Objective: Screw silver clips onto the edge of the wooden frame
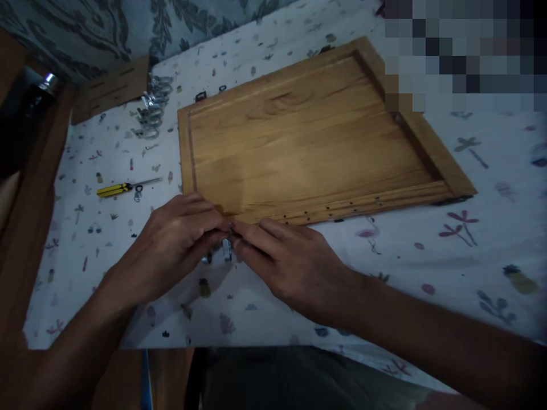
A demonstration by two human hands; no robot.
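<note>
My left hand [183,236] and my right hand [290,256] meet at the near edge of a framed wooden panel [294,136]. Thumbs and forefingers of both are pinched together around a small metal piece [231,229], mostly hidden by the fingertips. Just below them a shiny metal fitting [227,249] shows; whether it joins the pinched piece I cannot tell. Another bit of metal [207,258] lies partly under my left hand. Along the panel's near edge runs a row of small dark holes, to the right of my fingers.
A yellow-and-black screwdriver [128,187] lies left of the panel on the patterned cloth [427,256]. Several metal fittings [149,111] are lined up beyond it, beside a brown slotted board [111,88]. A dark wooden edge [38,199] borders the left side.
</note>
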